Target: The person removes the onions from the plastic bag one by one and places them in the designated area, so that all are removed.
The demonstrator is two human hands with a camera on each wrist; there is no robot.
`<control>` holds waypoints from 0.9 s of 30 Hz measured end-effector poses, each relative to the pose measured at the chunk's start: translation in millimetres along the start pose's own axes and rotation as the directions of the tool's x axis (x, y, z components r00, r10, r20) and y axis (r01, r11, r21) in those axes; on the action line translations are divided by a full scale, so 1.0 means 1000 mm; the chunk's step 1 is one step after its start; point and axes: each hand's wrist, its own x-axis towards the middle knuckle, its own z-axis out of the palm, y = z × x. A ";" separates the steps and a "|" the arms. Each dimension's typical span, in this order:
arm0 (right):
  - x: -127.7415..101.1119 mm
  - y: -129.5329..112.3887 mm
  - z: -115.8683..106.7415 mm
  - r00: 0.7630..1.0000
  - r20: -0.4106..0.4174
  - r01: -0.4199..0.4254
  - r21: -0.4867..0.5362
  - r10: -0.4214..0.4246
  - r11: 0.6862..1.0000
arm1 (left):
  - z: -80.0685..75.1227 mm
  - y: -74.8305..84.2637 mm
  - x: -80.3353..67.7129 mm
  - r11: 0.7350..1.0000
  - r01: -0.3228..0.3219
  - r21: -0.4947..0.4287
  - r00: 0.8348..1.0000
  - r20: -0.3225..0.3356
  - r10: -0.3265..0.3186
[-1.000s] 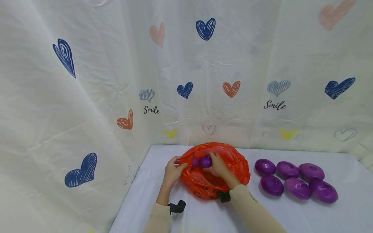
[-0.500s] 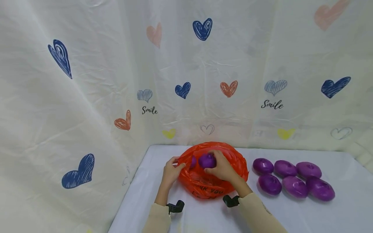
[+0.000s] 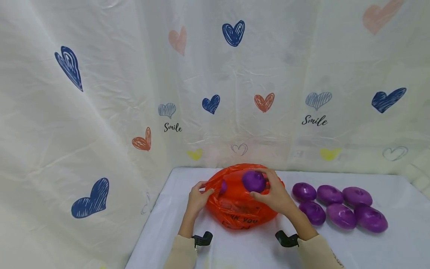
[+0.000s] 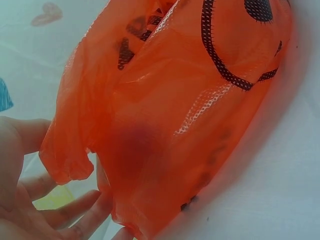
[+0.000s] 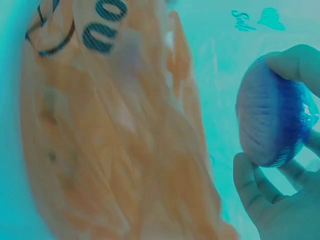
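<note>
A red plastic bag [image 3: 239, 211] with black printing stands on the table, its mouth open towards me. My left hand [image 3: 197, 198] holds the bag's left rim between thumb and fingers, and the left wrist view shows the fingers [image 4: 82, 215] behind the plastic. Above the right side of the mouth, my right hand [image 3: 277, 194] grips a purple onion [image 3: 253, 181]. Fine lines run over this onion's skin in the right wrist view, with thumb and fingertips on opposite sides. A second purple onion [image 3: 223, 186] shows partly inside the bag near the left rim.
Several purple onions [image 3: 340, 216] lie in two rows on the white table [image 3: 356, 252], right of the bag. A white curtain [image 3: 285, 67] with printed hearts hangs behind the table and along the left. Each wrist wears a black camera [image 3: 286, 239].
My right hand has lifted the onion up from inside the bag and carried it to the right, over the rim. The left hand stays on the left rim.
</note>
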 end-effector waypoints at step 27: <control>-0.076 0.029 -0.084 0.989 -0.108 -0.123 -0.192 0.103 0.974 | 0.000 0.000 0.000 1.000 0.012 -0.007 1.000 0.011 -0.012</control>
